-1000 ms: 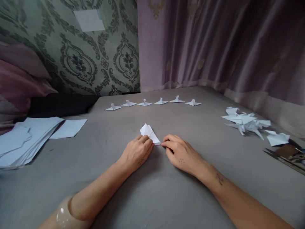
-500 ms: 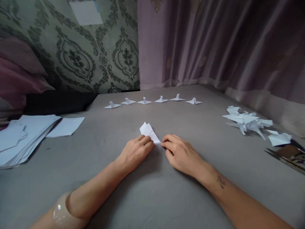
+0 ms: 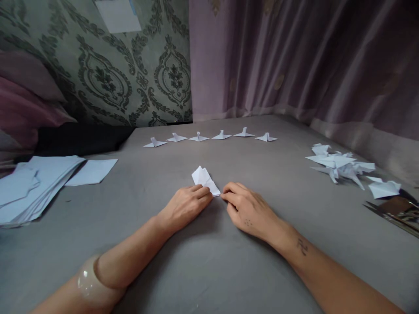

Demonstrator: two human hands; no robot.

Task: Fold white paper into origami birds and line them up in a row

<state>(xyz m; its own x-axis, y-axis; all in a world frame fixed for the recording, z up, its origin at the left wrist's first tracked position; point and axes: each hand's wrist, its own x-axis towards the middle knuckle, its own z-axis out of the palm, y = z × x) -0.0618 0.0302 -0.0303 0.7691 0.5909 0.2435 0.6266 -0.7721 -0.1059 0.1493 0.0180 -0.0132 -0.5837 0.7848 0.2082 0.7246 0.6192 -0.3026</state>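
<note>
A small piece of folded white paper lies on the grey surface in front of me, its narrow end toward the right. My left hand presses on its near edge with curled fingers, which hide part of the paper. At the paper's right tip, the thumb and fingers of my right hand are pinched together on the corner. Most of the folds under my left fingers are hidden.
Several folded paper birds stand in a row at the back. A pile of folded paper pieces lies at right, near scissors. White paper sheets are stacked at left, beside a black cloth.
Both hands stay almost where they were on the folded paper. My left hand and forearm have shifted very slightly; nothing has been let go.
</note>
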